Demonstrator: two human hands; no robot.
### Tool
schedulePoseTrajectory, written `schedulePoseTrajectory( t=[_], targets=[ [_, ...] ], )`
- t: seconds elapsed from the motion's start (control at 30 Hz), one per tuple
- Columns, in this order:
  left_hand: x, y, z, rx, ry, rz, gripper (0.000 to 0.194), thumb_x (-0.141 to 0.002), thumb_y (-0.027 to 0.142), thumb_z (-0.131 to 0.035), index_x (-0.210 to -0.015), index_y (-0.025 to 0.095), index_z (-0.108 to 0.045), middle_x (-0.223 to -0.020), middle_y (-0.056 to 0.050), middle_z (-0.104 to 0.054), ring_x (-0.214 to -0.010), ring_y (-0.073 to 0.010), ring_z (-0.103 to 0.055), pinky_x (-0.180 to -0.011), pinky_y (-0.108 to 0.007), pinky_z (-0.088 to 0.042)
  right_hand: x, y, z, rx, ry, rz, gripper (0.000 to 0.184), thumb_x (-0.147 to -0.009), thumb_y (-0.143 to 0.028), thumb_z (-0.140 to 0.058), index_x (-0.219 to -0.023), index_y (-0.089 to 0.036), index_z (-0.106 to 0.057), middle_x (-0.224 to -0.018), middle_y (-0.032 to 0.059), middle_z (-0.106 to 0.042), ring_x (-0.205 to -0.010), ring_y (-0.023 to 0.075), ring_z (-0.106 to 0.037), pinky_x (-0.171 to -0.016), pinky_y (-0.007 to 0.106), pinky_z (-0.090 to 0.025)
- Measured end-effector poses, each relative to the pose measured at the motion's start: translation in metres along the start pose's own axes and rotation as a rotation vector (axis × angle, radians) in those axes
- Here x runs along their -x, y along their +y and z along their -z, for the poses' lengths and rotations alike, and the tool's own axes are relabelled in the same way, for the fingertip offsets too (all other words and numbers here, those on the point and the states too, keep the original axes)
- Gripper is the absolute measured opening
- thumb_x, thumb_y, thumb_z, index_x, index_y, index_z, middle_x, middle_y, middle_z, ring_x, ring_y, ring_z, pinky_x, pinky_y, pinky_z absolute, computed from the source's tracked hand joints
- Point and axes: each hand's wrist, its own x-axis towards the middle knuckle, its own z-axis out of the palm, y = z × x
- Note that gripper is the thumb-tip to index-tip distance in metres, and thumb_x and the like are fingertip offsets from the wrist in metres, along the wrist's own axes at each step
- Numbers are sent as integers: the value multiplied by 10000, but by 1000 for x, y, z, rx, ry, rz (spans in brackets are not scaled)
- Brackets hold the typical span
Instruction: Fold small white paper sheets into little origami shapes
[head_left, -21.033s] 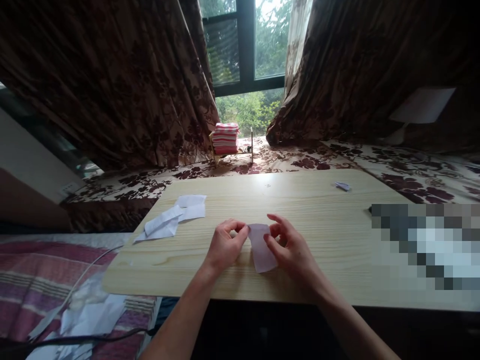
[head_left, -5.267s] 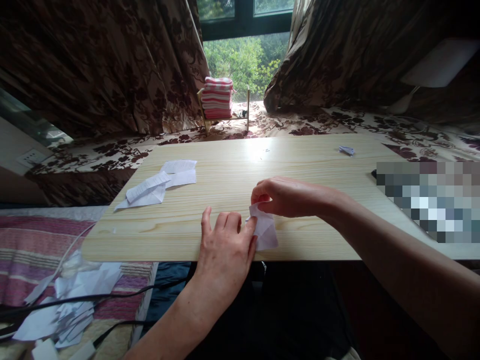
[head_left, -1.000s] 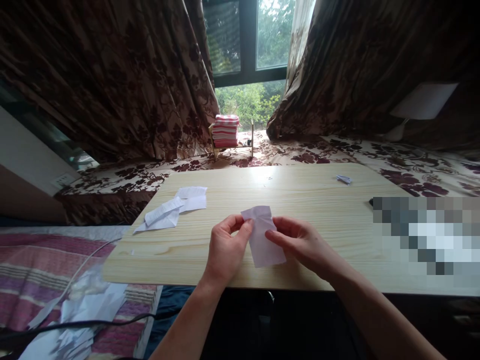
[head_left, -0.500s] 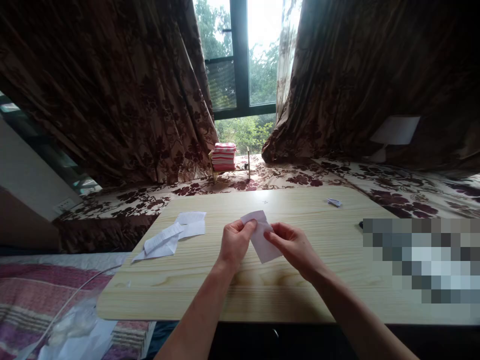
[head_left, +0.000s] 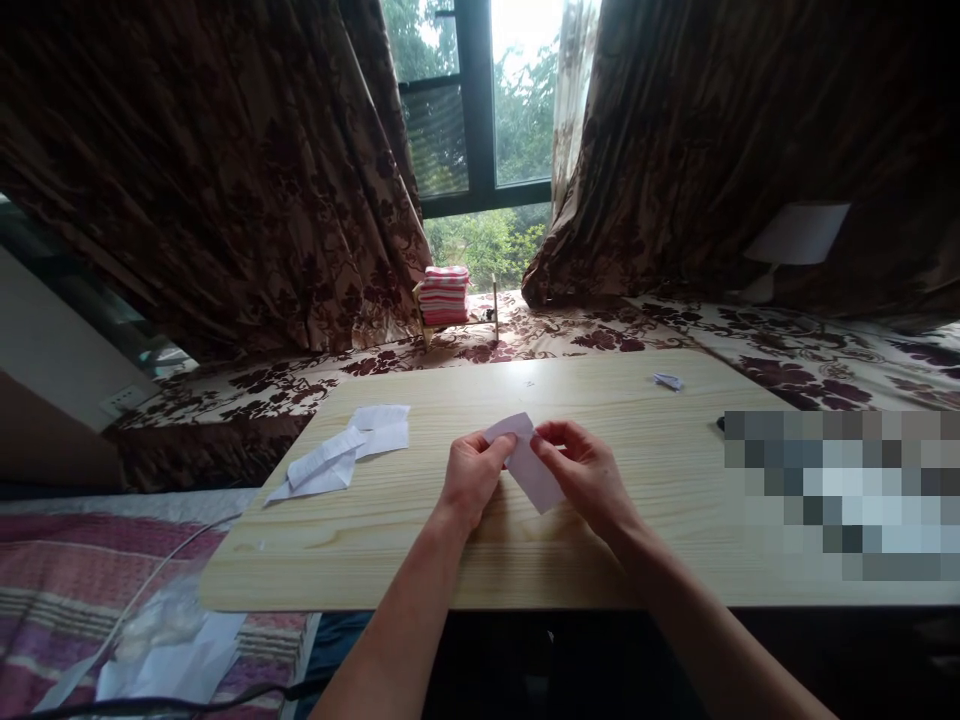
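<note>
Bare left hand [head_left: 474, 476] pinches small white rectangular paper [head_left: 535, 480] | bare right hand [head_left: 584, 468] grips its right edge | light, even pressure probably keeps it neat

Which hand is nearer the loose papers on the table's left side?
Left. The left hand is to the right of the loose papers, apart from them; the right hand is farther right, across the held sheet.

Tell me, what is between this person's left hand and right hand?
A small piece of white paper, held by the left hand and the right hand, lies between them, as the head view shows.
</note>
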Motion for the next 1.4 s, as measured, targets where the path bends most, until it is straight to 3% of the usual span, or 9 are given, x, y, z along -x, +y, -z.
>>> schedulePoseTrajectory(
  t=[0.43,0.73,1.13,1.4],
  targets=[
    [3,-1,0,-8,-1,33,185,-660,272,-655,-697,98,-705,-582,-21,-623,-563,-120,-525,-554,-222,-402,2,-3,3,176,-46,89,148,-722,-329,-598,-773,-191,-610,-739,20,-590,-694,163,-564,-551,259,-426],
    [5,1,-2,42,-20,48,182,-672,272,-620,-655,107,-693,-562,-10,-611,-513,-100,-495,-553,-227,-416,-1,10,4,280,-29,311,64,-740,-210,-548,-729,-193,-609,-866,25,-571,-794,157,-557,-683,289,-452],
    [8,2,-2,70,-25,100,223,-641,291,-697,-726,88,-726,-551,-21,-627,-482,-94,-504,-486,-209,-383,4,1,4,364,-56,345,98,-767,-269,-556,-760,-191,-616,-898,48,-588,-813,171,-564,-682,301,-463],
    [7,0,-3,80,-22,88,224,-626,310,-727,-711,103,-716,-595,-19,-653,-527,-101,-533,-533,-216,-404,2,5,5,371,-39,354,145,-790,-306,-578,-729,-182,-619,-864,42,-577,-765,157,-560,-648,289,-460]
  ],
)
